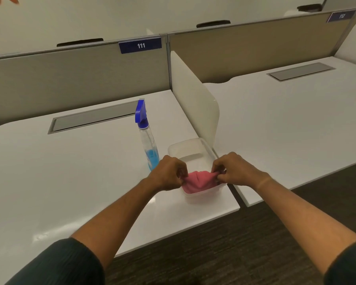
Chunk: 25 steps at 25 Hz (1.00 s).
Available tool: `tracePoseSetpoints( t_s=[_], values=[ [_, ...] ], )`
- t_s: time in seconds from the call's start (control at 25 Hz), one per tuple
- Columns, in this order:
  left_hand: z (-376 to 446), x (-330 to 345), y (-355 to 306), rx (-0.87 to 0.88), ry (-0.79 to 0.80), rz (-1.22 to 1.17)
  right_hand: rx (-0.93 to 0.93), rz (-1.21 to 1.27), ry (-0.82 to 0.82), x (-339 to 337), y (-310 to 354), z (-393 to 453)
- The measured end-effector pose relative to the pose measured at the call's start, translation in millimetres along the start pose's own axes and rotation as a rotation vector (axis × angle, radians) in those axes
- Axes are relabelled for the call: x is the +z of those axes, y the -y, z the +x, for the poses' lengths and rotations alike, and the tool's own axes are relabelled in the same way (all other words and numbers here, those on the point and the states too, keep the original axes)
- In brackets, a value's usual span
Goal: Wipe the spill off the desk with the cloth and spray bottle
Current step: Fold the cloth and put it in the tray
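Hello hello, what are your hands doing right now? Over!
Left hand and right hand both pinching the cloth over the tub. Spray bottle standing untouched beside it. Nothing in the way.

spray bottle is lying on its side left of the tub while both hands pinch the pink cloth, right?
Not quite: the head view shows the spray bottle standing upright, not on its side. The rest holds: it is left of the tub, and the left hand and right hand pinch the pink cloth.

"111" on blue label (pixel 140 45) atop left partition, "112" on blue label (pixel 341 16) atop right partition
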<state>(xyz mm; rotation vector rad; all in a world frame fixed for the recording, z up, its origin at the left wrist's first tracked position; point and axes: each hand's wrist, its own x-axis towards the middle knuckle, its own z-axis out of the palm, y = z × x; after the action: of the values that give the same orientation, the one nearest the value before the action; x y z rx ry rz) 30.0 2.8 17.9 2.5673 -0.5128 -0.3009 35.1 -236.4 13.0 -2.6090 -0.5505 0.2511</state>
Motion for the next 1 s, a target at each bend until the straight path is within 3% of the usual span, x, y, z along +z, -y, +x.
tracePoseSetpoints(
  t_s=[0.24,0.48,0.72,1.0],
  values=[
    [2,3,2,0.014,0.088,0.081,-0.014,-0.113,0.074,4,1,2],
    [0,6,7,0.023,0.079,0.110,-0.015,-0.123,0.059,11,0,-3],
    [-16,15,15,0.079,-0.015,0.310,-0.011,-0.195,-0.055,25,11,-9],
    [-25,21,29,0.108,-0.058,0.377,0.016,-0.266,-0.232,52,36,-8]
  ],
)
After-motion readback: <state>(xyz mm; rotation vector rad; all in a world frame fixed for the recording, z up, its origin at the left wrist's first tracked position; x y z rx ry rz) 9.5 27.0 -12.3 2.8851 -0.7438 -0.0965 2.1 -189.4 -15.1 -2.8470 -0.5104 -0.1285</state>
